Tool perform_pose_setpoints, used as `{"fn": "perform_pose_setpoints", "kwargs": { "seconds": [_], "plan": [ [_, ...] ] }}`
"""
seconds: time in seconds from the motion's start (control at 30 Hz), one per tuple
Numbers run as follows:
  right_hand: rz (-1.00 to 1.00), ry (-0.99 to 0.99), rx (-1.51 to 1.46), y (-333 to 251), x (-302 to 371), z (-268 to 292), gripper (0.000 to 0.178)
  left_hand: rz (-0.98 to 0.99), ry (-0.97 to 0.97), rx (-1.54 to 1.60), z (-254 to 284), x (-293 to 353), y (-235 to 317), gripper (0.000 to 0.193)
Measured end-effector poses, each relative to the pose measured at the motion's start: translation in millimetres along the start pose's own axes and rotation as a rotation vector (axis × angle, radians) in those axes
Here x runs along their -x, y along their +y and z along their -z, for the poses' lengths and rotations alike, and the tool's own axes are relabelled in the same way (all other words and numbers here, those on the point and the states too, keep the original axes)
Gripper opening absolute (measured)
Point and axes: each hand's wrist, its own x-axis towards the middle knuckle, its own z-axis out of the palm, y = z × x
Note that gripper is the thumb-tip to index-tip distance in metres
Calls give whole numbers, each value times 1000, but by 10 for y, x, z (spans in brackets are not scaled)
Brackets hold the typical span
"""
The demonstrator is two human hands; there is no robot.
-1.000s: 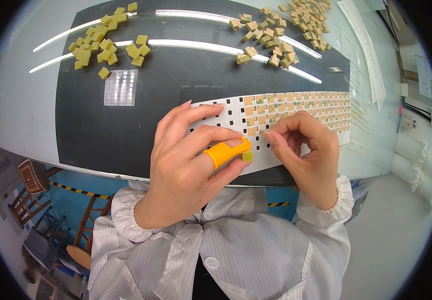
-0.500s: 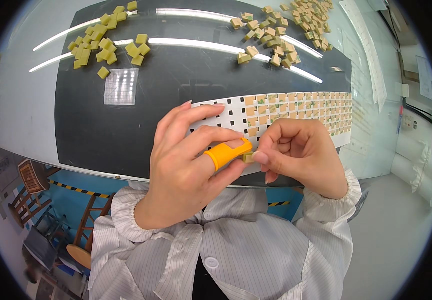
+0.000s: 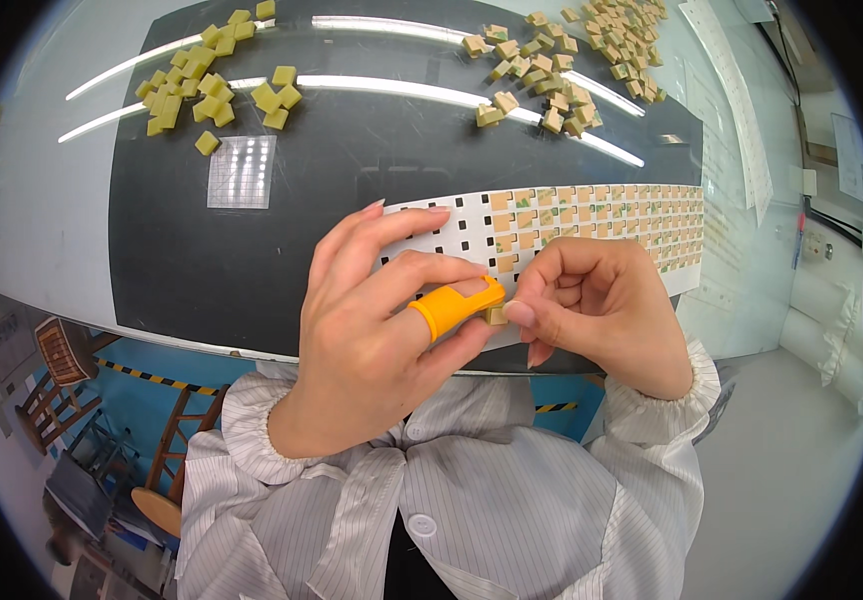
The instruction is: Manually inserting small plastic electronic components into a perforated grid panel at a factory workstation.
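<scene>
A small yellow-green block [image 3: 495, 315] is pinched between the thumb and index finger of my left hand [image 3: 372, 320]. An orange plastic finger sleeve [image 3: 442, 308] with a projecting tip sits on that index finger, its tip just above the block. My right hand [image 3: 602, 315] is closed, thumb and forefinger pressed together against the block's right side; whatever lies between those fingertips is too small to make out. Under both hands runs a white perforated sheet [image 3: 474, 235], with rows of tan-and-green pieces [image 3: 592, 212] on its right part and bare black square holes on its left.
Loose yellow-green blocks [image 3: 192, 85] lie at the far left of the dark mat [image 3: 252, 270]. Tan-topped blocks [image 3: 552, 75] are heaped at the far right. A clear gridded square [image 3: 242, 172] rests below the yellow-green ones. Wooden chairs [image 3: 67, 350] stand beyond the table's left front edge.
Both hands stay almost where they were. The block at the fingertips appears slightly tilted, showing a tanner top face.
</scene>
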Motion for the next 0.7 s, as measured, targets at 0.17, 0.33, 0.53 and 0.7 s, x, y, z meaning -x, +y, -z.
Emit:
{"fn": "perform_pose_setpoints", "kwargs": {
  "seconds": [0.17, 0.33, 0.53, 0.7],
  "plan": [
    [8, 12, 10, 0, 2, -13, 10, 1, -1, 0, -5, 4, 0, 21],
    [-6, 16, 19, -4, 0, -20, 9, -1, -1, 9, -2, -1, 0, 21],
    [116, 8, 207, 55, 0, -31, 15, 16, -16, -3, 0, 3, -2, 26],
    [270, 130, 196, 78, -17, -34, 19, -14, 3, 0, -1, -1, -1, 22]
  ]
}}
